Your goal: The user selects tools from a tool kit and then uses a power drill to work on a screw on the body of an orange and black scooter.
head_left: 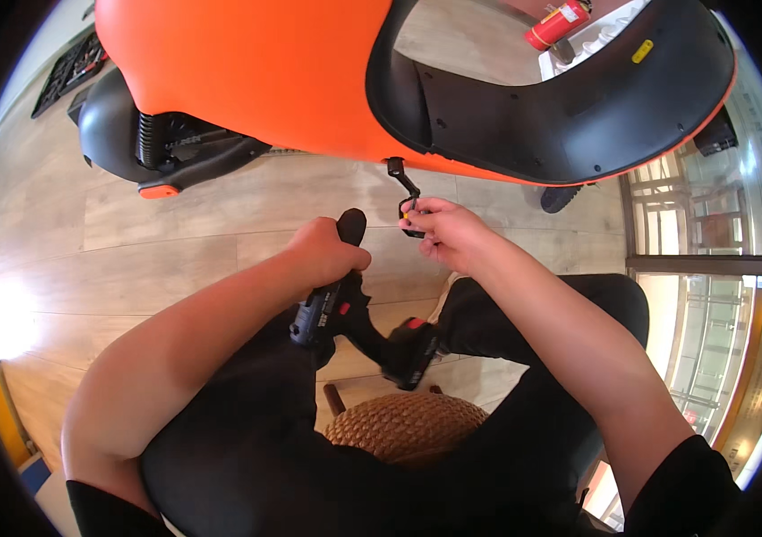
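Left hand (325,251): we gripped drill (358,326), likely to support it.
Right hand (454,234): we pinched black fitting (408,186), probably steadying it.

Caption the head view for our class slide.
Beside orange scooter: left hand holds power tool, right hand holds black pedal.

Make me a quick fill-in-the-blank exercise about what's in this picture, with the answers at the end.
1. Of the left hand and the right hand, the one on the power tool is the ____ one.
2. The fingers touch a black crank-like part below the ____ body panel.
3. The fire extinguisher is mostly ____.
4. The coil spring is in the picture's ____ half, opposite the extinguisher.

Missing words: left; orange; red; left.
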{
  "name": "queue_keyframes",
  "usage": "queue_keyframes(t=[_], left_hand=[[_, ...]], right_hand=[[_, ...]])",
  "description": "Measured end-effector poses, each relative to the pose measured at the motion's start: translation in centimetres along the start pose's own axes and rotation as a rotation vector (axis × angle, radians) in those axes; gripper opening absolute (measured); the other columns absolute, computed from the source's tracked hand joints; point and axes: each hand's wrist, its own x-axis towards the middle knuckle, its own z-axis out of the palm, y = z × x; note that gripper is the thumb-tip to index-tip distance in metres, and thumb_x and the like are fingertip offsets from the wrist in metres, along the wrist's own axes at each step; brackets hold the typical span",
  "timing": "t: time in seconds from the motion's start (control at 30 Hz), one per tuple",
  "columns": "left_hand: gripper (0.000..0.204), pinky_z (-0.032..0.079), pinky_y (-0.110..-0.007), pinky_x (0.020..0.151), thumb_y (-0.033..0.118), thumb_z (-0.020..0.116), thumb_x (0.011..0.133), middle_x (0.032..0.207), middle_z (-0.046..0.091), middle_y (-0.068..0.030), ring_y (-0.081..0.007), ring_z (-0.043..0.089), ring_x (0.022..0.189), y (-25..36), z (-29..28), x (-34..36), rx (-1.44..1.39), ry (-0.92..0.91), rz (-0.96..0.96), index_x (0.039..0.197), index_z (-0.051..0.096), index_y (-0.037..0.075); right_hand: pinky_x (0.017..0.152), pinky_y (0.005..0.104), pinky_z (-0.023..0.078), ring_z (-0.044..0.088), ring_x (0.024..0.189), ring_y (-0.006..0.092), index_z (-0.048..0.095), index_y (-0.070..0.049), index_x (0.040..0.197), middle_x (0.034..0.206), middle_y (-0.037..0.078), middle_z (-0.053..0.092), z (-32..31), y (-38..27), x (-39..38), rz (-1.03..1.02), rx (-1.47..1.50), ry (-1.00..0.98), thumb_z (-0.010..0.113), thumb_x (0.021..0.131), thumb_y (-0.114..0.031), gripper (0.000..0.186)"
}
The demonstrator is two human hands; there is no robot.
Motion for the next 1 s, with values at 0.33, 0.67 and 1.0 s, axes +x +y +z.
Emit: queue_keyframes(t=[0.33,0.67,1.0], left_hand=[[0.022,0.060,-0.038,0.064,0.007,0.077,0.079,0.082,0.070,-0.0120,-0.0219,0.070,0.071,-2.1,3.2,0.7,-0.603,-0.241,-0.089,0.093,0.063,-0.004],[0.017,0.058,-0.035,0.069,0.007,0.076,0.082,0.083,0.069,-0.0102,-0.0193,0.068,0.074,-1.8,2.3,0.4,-0.626,-0.146,-0.015,0.090,0.064,-0.002],[0.019,0.058,-0.034,0.068,0.008,0.077,0.082,0.083,0.069,-0.0094,-0.0181,0.067,0.072,-2.3,2.3,0.3,-0.628,-0.127,0.017,0.090,0.062,-0.001]], right_hand=[[0.057,0.0193,0.039,0.038,0.062,0.0049,0.069,-0.010,0.122,0.101,-0.001,0.067,1.3,-1.8,4.5,-0.066,-0.131,0.088,0.061,0.104,-0.015,0.021],[0.053,0.0206,0.037,0.036,0.057,0.0065,0.071,-0.013,0.118,0.101,-0.001,0.069,0.1,-1.9,6.3,-0.070,-0.088,0.072,0.059,0.104,-0.016,0.019],[0.055,0.0212,0.035,0.035,0.060,0.0066,0.065,-0.005,0.126,0.100,0.003,0.061,0.5,-2.0,6.0,-0.043,0.053,0.041,0.057,0.105,-0.010,0.023]])
